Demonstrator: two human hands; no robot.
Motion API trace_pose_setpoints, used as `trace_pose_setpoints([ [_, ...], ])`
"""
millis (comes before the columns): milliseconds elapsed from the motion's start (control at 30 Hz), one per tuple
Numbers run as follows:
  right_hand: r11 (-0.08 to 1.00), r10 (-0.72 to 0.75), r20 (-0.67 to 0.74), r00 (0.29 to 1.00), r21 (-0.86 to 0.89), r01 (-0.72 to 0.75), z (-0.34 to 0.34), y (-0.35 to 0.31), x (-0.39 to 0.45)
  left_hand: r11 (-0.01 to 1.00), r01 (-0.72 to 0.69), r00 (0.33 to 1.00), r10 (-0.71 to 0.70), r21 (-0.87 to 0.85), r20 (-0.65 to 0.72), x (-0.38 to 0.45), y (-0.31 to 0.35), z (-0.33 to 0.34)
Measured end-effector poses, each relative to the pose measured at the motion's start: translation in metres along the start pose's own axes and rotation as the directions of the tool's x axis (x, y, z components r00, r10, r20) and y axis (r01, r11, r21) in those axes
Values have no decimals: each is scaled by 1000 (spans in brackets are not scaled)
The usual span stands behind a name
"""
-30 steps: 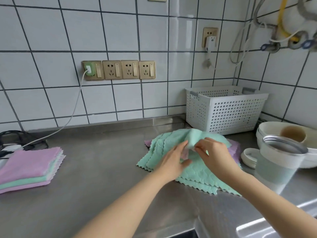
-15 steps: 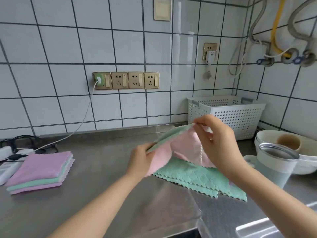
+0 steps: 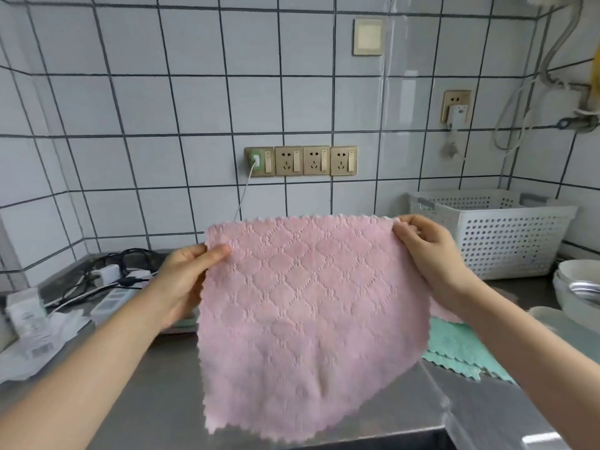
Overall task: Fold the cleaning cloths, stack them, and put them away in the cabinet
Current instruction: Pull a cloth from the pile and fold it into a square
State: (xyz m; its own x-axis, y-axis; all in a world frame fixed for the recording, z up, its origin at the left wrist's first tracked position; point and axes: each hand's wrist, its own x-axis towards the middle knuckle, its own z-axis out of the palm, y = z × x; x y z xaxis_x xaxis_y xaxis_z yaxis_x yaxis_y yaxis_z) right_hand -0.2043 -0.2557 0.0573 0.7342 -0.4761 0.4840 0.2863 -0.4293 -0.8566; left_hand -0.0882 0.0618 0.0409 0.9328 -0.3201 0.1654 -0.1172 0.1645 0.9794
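up above the steel counter (image 3: 168, 378), a pink cloth (image 3: 302, 319) hangs spread flat. the left hand (image 3: 181, 280) pinches its upper left corner and the right hand (image 3: 431, 254) pinches its upper right corner. green cloths (image 3: 461, 349) lie on the counter below the right forearm. a white perforated basket (image 3: 500, 235) stands against the tiled wall (image 3: 162, 92), near white bowls (image 3: 574, 284). a power strip (image 3: 113, 297) lies at left.

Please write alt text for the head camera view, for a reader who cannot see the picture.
Two hands hold a pink quilted microfibre cloth spread open by its top corners, left hand and right hand each pinching one, above a stainless steel counter. Mint green scalloped cloths lie behind it to the right, before a white perforated plastic basket by the tiled wall.
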Motion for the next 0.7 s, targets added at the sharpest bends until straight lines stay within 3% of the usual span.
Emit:
trace_pose_setpoints([
  [67, 996, 59, 49, 997, -69, -56, 16, 14, 1, 999, 21, 999, -19, 42, -36, 0, -9, -10],
  [167, 960, 205, 189, 960, -232, -159, 33, 46, -3, 952, 116, 992, -98, 283, -76, 2, -37, -27],
  [300, 867, 294, 321, 900, -487, -109, 53, 84, -13, 738, 183, 983, -117, 650, -143, 15, -84, -60],
  [367, 837, 332, 323, 886, -534, -119, 65, 95, -13, 658, 175, 984, -92, 733, -151, 21, -100, -68],
  [433, 838, 374, 289, 881, -513, -187, 76, 100, -8, 661, 171, 984, -76, 731, -162, 27, -108, -68],
  [533, 867, 397, 201, 895, -401, -295, 95, 109, 7, 821, 240, 959, -116, 519, -260, 43, -114, -65],
  [600, 890, 419, 185, 889, -279, -362, 107, 111, 16, 883, 215, 940, -71, 417, -334, 54, -113, -63],
  [633, 893, 418, 203, 885, -270, -360, 113, 113, 18, 877, 195, 934, -29, 438, -357, 60, -115, -62],
  [700, 874, 382, 277, 881, -419, -247, 122, 119, 18, 790, 164, 947, 41, 591, -317, 62, -119, -59],
])
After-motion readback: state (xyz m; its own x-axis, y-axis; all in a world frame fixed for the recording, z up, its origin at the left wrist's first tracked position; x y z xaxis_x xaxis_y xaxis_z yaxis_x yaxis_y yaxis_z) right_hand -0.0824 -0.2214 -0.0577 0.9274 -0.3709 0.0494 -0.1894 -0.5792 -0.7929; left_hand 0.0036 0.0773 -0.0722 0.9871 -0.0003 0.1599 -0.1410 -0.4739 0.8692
